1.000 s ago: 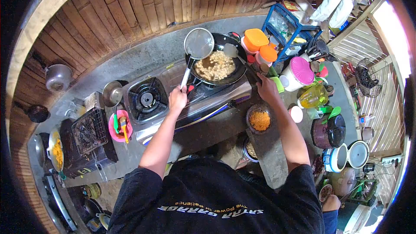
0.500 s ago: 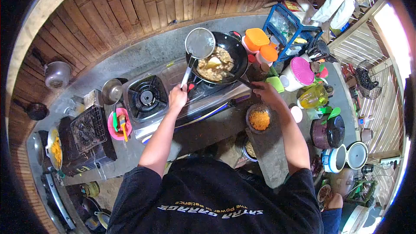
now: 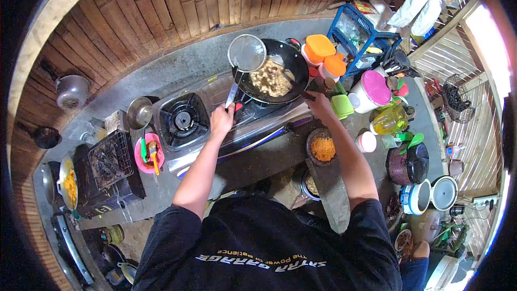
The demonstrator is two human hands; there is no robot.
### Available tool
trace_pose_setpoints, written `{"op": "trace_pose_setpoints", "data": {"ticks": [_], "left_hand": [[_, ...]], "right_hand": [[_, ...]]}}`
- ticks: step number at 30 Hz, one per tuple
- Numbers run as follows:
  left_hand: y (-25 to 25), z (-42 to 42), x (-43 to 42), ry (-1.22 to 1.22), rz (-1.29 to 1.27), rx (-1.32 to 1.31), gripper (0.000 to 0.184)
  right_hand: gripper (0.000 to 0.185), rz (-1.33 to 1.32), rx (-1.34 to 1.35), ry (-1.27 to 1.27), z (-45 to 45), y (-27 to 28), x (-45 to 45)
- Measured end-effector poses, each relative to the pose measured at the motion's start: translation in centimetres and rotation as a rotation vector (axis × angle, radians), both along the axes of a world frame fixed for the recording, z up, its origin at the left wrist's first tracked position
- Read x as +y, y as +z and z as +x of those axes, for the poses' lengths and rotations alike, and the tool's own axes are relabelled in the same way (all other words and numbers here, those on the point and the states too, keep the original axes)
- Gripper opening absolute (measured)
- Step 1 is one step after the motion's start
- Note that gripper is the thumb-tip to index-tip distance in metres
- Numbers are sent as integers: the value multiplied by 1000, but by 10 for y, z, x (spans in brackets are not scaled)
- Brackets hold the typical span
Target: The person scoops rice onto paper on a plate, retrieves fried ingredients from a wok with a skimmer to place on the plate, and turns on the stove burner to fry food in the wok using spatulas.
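My left hand (image 3: 221, 120) is closed round the handle of a round mesh strainer (image 3: 246, 53), which is held over the left rim of a black wok (image 3: 296, 70). Pale brown pieces of food (image 3: 271, 79) lie in the wok, on the right burner of the stove. At the wok's lower right edge, my right hand (image 3: 320, 104) is closed on the dark handle of a spatula. The spatula's blade is hard to make out among the food. Below my right hand sits a bowl of orange shreds (image 3: 323, 149).
Left of the wok is a bare burner (image 3: 183, 120), then a pink plate (image 3: 153, 167) with brushes. Orange-lidded tubs (image 3: 319, 48), a pink-lidded container (image 3: 375, 87) and a blue rack (image 3: 353, 37) stand to the right. Another person's leg (image 3: 414, 267) shows at lower right.
My right hand has moved left and up toward the wok with the spatula. The food has been shifted about in the wok. My left hand has hardly moved with the strainer.
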State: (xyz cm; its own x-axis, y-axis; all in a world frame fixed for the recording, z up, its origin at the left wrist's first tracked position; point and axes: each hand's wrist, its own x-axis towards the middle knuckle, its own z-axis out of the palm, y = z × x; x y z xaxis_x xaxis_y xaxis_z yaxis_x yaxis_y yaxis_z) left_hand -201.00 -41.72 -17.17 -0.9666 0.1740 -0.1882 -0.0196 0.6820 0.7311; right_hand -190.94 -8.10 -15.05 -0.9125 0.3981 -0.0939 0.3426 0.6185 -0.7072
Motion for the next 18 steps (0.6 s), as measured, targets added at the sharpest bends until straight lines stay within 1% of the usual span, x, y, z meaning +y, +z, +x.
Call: {"op": "trace_pose_setpoints", "data": {"ticks": [1,4,7,10,12,13,14,16,18], "left_hand": [[1,0,0,1,-5,-1,40],[9,2,0,0,-18,11,40],[8,1,0,3,-19,8,39],[7,1,0,15,-5,-8,39],[7,1,0,13,-2,-10,39],[6,1,0,8,-6,-6,39],[5,0,-1,4,-10,-3,39],[0,-2,-1,4,-13,-6,39],[-2,-3,-1,6,-13,-10,39]], "right_hand": [[41,-202,-87,-38,0,11,-9],[38,-570,-176,-62,6,31,-21],[39,-540,-167,9,16,42,-22],[43,-270,-153,99,24,45,-7],[43,-43,12,121,28,23,13],[42,72,96,130,29,22,16],[43,192,110,114,31,20,19],[43,428,136,79,40,40,12],[43,411,22,24,44,59,4]]}}
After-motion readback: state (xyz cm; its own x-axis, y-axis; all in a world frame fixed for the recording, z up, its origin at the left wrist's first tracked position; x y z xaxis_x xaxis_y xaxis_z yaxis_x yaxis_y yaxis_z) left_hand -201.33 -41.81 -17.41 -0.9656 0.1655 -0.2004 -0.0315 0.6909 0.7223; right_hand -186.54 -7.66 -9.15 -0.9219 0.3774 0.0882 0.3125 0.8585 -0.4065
